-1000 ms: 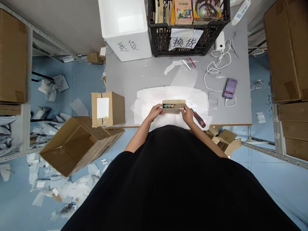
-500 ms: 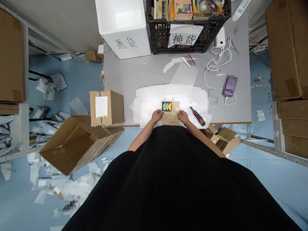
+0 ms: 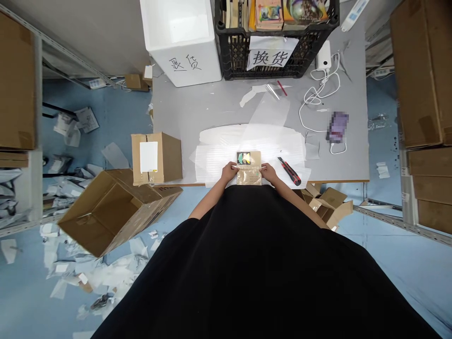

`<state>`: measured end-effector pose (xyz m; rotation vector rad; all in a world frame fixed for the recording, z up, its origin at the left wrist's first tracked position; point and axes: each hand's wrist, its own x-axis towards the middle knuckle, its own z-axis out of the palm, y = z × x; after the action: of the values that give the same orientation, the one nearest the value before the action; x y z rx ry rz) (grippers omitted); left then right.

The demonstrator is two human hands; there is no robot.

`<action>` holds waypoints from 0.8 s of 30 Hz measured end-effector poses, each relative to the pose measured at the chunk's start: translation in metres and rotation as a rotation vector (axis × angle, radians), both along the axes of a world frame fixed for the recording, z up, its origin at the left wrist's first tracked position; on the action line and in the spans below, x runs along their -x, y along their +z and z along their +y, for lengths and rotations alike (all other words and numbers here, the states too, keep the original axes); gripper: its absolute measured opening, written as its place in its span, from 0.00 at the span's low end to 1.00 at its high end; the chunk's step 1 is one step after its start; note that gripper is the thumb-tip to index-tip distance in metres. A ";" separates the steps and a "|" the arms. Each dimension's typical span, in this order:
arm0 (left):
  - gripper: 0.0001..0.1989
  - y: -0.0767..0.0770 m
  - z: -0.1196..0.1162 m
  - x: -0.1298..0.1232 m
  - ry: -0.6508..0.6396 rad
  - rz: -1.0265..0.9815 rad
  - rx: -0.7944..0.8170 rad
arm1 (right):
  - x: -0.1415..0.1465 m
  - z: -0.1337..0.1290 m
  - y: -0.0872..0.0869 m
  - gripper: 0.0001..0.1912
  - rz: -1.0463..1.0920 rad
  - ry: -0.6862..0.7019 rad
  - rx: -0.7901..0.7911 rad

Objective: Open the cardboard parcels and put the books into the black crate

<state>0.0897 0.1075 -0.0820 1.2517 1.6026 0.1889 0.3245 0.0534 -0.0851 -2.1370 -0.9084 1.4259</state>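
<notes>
The kraft-brown booklet (image 3: 248, 168) has just tipped from standing on edge to lying nearly flat, and its printed cover with green and yellow shapes is now facing up. It is being held low, just in front of the person's black garment (image 3: 247, 263). The left grip (image 3: 229, 172) and right grip (image 3: 269, 173) are both closed on its opposite side edges, so the booklet is sitting squarely between them. Beneath the grips, a white foam sheet (image 3: 247, 141) is lying across the table (image 3: 176, 113). A red-and-black box cutter (image 3: 289, 171) is resting just beyond the right grip, while a cardboard box (image 3: 171, 160) is sitting well to the left of the left grip.
</notes>
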 end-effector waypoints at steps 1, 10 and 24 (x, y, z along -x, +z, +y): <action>0.11 -0.001 0.001 0.000 0.006 -0.009 0.005 | 0.000 0.000 0.000 0.08 0.018 -0.015 0.000; 0.11 0.005 0.003 -0.002 0.118 -0.072 0.059 | 0.004 0.005 0.011 0.09 0.145 -0.142 0.065; 0.12 0.059 0.045 -0.019 0.374 -0.405 0.011 | -0.003 0.041 0.061 0.15 0.316 -0.296 -0.172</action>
<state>0.1084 0.1529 -0.0225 0.8277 1.4605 0.6269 0.3278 0.0946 -0.0242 -1.7681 -0.5491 1.4216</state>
